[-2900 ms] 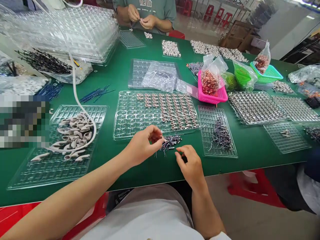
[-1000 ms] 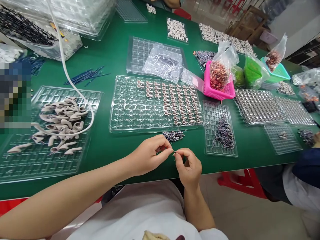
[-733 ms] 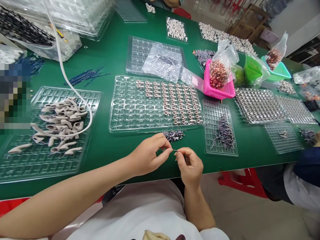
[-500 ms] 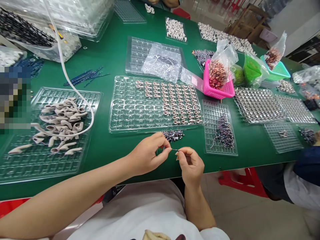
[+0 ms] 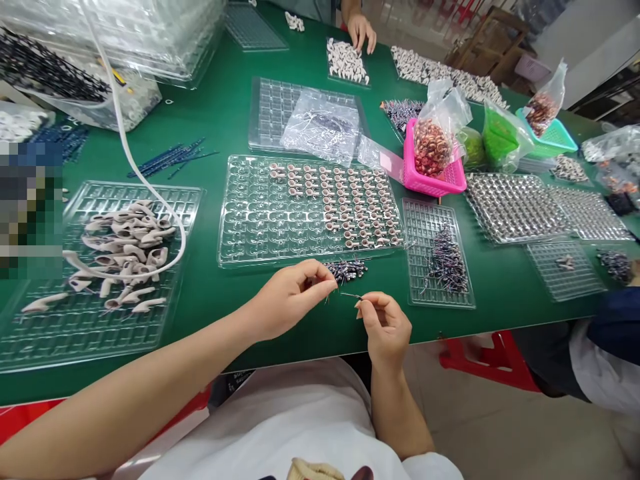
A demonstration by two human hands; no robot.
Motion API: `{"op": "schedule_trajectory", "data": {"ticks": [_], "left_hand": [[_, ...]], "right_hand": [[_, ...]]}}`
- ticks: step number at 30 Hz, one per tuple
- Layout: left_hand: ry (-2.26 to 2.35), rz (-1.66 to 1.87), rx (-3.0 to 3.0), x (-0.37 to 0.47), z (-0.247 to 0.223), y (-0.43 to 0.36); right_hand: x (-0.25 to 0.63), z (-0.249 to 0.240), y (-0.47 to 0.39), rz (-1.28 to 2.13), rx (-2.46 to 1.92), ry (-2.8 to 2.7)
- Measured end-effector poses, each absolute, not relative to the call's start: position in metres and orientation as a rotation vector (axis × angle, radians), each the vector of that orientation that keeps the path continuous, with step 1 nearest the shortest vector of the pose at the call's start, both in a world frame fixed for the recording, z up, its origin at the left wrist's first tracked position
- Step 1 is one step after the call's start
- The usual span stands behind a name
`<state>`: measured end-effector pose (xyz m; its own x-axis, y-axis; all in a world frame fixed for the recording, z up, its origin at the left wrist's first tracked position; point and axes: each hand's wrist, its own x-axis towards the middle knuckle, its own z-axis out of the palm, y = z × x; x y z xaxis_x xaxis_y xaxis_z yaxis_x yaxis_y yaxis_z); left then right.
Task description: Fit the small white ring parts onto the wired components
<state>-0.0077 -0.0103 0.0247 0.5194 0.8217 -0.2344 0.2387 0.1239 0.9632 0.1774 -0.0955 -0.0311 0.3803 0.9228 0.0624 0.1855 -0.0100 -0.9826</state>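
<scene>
In the head view, my right hand (image 5: 389, 330) pinches a thin dark wire (image 5: 351, 295) whose fine end points left. My left hand (image 5: 297, 293) faces it with thumb and forefinger pressed together. Fine strands hang near those left fingertips; whether they are gripped cannot be made out. A narrow gap separates the two hands. Just behind my left fingers lies a small heap of short dark wired parts (image 5: 347, 269). Beyond it, a transparent moulded tray (image 5: 273, 230) carries rows of small beige cup-shaped parts (image 5: 345, 200) on its right side. A smaller tray (image 5: 420, 267) to the right holds more wired parts (image 5: 447, 263).
Beige curved shells (image 5: 130, 240) pile on a left tray (image 5: 100, 340), with a white cable (image 5: 131, 157) arching over. A pink basket (image 5: 435, 180) holds bagged reddish parts. At the far edge, another person's hand (image 5: 361, 30) touches white parts (image 5: 347, 61). A co-worker's sleeve (image 5: 613, 327) shows right.
My hands have drawn slightly apart, and the wire's left end now stands free of my left fingertips. Another person's hand has appeared over the white parts at the far side.
</scene>
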Motion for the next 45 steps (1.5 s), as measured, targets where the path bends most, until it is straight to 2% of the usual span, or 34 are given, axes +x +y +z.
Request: {"op": "schedule_trajectory", "data": {"ticks": [3, 6, 19, 45], "left_hand": [[0.855, 0.469, 0.934, -0.010, 0.030, -0.006], [0.786, 0.445, 0.715, -0.010, 0.028, -0.006], [0.864, 0.622, 0.862, -0.001, 0.019, -0.009], [0.817, 0.619, 0.876, 0.000, 0.009, -0.012]], "right_hand": [[0.176, -0.030, -0.095, 0.789, -1.481, -1.016], [0.176, -0.030, -0.095, 0.775, -1.475, -0.992], [0.176, -0.033, -0.096, 0.750, -1.404, -1.033], [0.175, -0.031, -0.096, 0.749, -1.488, -1.071]]}}
